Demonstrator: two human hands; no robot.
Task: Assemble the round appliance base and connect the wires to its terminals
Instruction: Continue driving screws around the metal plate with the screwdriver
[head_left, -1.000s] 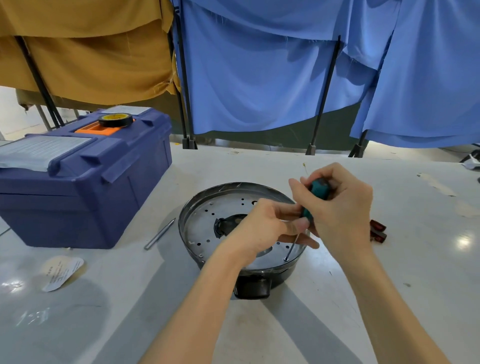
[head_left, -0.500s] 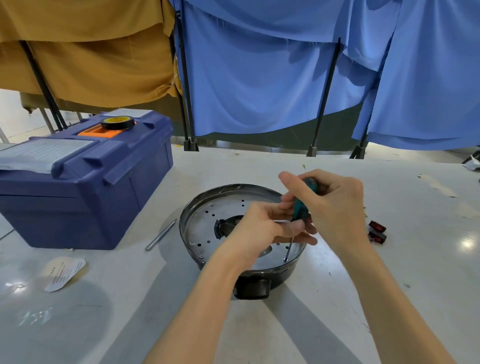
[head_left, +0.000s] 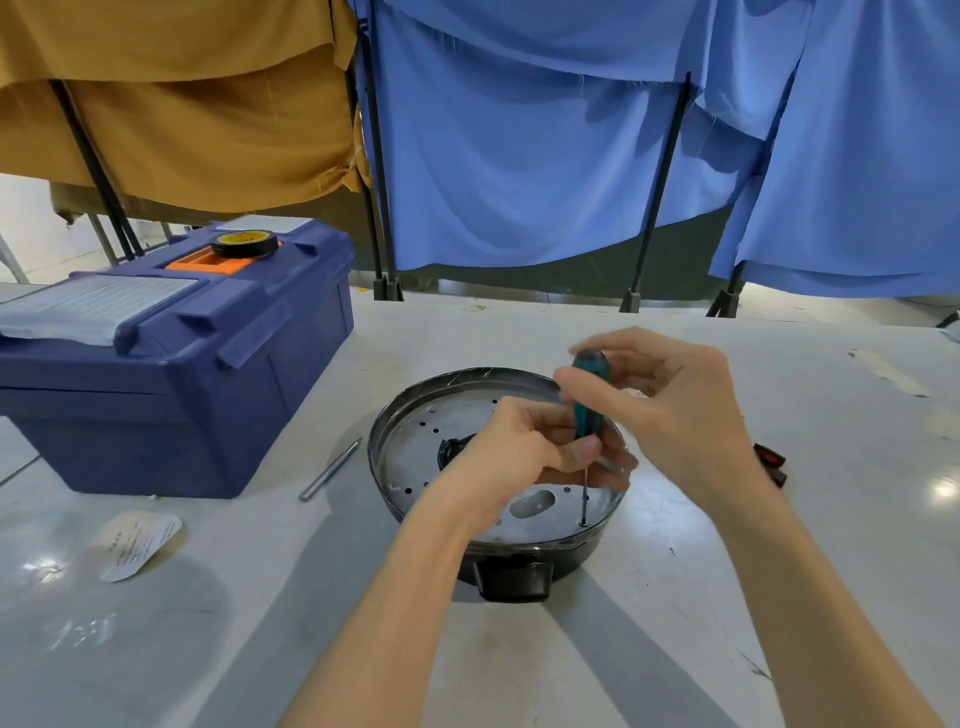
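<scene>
The round appliance base (head_left: 410, 457) is a black shell with a perforated silver metal plate inside, sitting in the middle of the white table. A teal-handled screwdriver (head_left: 588, 395) stands almost upright, its thin shaft tip on a hole near the plate's front right rim. My right hand (head_left: 670, 410) grips the top of the handle with its fingers. My left hand (head_left: 524, 452) pinches the lower handle and shaft over the plate. No wires are visible; the hands hide the plate's right part.
A blue toolbox (head_left: 171, 364) with a black tape roll (head_left: 247, 244) on its lid stands at the left. A metal rod (head_left: 331, 469) lies between toolbox and base. A paper label (head_left: 137, 543) lies front left. Small red-black parts (head_left: 771, 462) sit right of my right wrist.
The screwdriver has swung from a tilt to nearly upright. My right hand's fingers have shifted round the handle top, as in a turn. The base has stayed put.
</scene>
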